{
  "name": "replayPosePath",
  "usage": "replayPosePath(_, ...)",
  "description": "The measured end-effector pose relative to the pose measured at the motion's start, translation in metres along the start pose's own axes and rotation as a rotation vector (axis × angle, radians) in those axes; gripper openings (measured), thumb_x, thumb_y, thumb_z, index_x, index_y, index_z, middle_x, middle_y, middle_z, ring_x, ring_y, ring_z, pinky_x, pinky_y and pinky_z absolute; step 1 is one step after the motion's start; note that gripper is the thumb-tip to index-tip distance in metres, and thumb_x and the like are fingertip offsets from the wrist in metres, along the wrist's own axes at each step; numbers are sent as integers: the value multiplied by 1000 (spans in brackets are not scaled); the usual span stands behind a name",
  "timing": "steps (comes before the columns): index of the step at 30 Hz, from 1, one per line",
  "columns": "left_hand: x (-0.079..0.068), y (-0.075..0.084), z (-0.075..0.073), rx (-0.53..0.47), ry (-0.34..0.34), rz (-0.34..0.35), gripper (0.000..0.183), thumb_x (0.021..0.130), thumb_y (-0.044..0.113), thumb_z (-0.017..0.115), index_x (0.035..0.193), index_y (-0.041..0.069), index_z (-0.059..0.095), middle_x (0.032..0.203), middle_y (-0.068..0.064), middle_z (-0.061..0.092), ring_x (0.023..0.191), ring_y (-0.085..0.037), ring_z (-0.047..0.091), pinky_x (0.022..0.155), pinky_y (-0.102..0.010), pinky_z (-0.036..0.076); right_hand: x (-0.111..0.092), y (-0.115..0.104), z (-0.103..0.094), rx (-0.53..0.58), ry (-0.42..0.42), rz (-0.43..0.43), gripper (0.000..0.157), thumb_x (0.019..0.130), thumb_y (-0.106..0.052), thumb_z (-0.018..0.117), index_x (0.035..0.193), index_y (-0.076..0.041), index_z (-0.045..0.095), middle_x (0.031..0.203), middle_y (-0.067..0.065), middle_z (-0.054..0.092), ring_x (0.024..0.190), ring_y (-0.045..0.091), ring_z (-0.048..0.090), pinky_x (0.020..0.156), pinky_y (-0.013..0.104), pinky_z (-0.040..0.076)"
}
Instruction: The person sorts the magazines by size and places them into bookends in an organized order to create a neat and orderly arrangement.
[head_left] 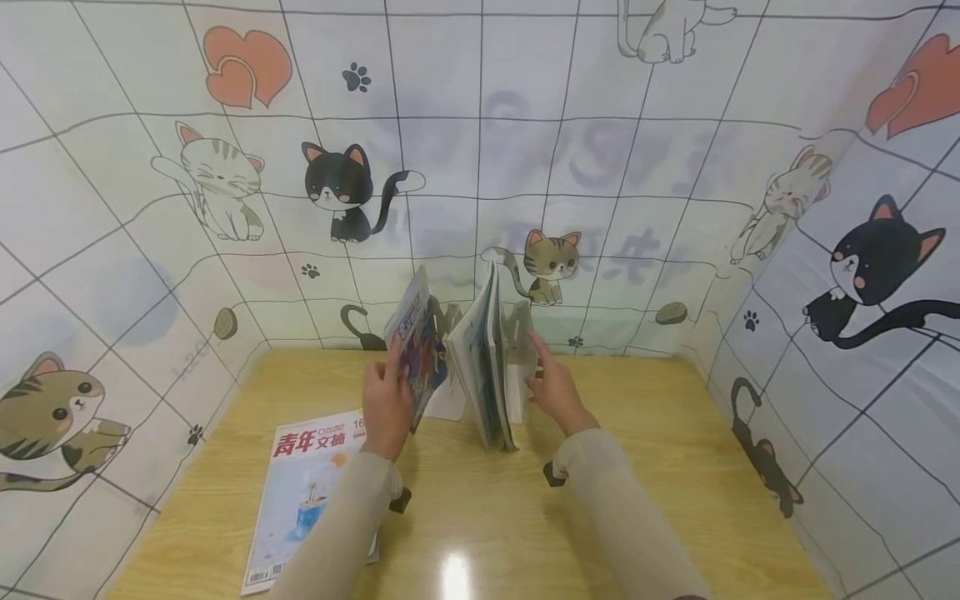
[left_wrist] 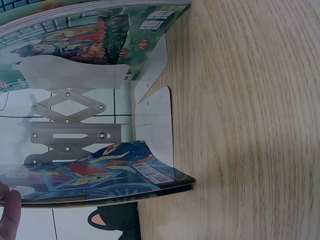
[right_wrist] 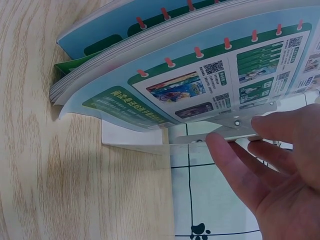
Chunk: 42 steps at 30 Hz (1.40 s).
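Observation:
An expandable metal bookend (left_wrist: 75,131) with crossed lattice bars and white end plates stands on the table. Several magazines (head_left: 480,358) are upright in its right part, their covers slightly fanned. At its left side my left hand (head_left: 387,404) pinches a thin, colourful magazine (head_left: 422,354), held upright and tilted; its lower corner shows a barcode in the left wrist view. My right hand (head_left: 558,392) grips the right end of the bookend, thumb and index finger at its metal edge in the right wrist view. Part of the lattice is hidden behind the magazines.
Flat on the wooden table (head_left: 622,517), at the left, lies another magazine (head_left: 300,492) with red title characters, partly under my left forearm. A cloth wall (head_left: 450,167) printed with cartoon cats rises behind and on both sides.

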<state>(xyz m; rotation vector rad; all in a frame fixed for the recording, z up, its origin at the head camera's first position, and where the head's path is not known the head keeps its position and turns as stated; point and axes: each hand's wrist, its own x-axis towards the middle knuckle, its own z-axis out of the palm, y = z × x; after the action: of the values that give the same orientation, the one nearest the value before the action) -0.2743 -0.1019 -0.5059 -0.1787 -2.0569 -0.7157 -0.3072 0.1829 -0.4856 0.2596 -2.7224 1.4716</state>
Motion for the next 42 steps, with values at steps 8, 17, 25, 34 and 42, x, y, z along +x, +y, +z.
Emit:
replayPosePath(8, -4, 0, -6, -32, -55, 9, 67, 86, -10, 61, 146, 15, 45, 91, -19, 47, 73, -28, 45, 62, -39, 44, 1, 2, 2, -1, 3, -16, 90, 90, 10, 59, 155, -38, 17, 138, 32, 43, 110, 42, 58, 66, 46, 58)
replayPosePath(17, -9, 0, -15, -47, -82, 38, 70, 84, -11, 62, 146, 16, 46, 94, -17, 47, 76, -26, 47, 62, -38, 45, 0, 4, 4, 18, -9, -5, 89, 91, 10, 59, 155, -38, 18, 140, 30, 42, 112, 42, 57, 68, 47, 58)
replayPosePath(25, -18, -7, -17, -35, -44, 75, 72, 80, -10, 69, 144, 16, 49, 93, -18, 50, 75, -26, 48, 60, -40, 47, 1, 3, 3, 1, -7, -8, 91, 91, 9, 60, 154, -41, 16, 139, 30, 41, 112, 43, 57, 68, 46, 58)
replayPosePath(34, -28, -19, -21, 0, -83, 40, 62, 83, -5, 69, 140, 11, 52, 96, -17, 51, 78, -26, 51, 62, -37, 51, 1, 4, 1, 2, -7, -9, 90, 90, 9, 61, 155, -36, 17, 139, 32, 41, 112, 44, 56, 68, 48, 58)
replayPosePath(42, -40, -39, -31, 4, -116, -19, 61, 82, -3, 73, 138, 11, 54, 105, -18, 55, 91, -33, 55, 75, -46, 51, 4, 5, 2, -3, -8, -5, 90, 90, 9, 60, 155, -36, 17, 139, 31, 41, 113, 43, 56, 68, 48, 58)
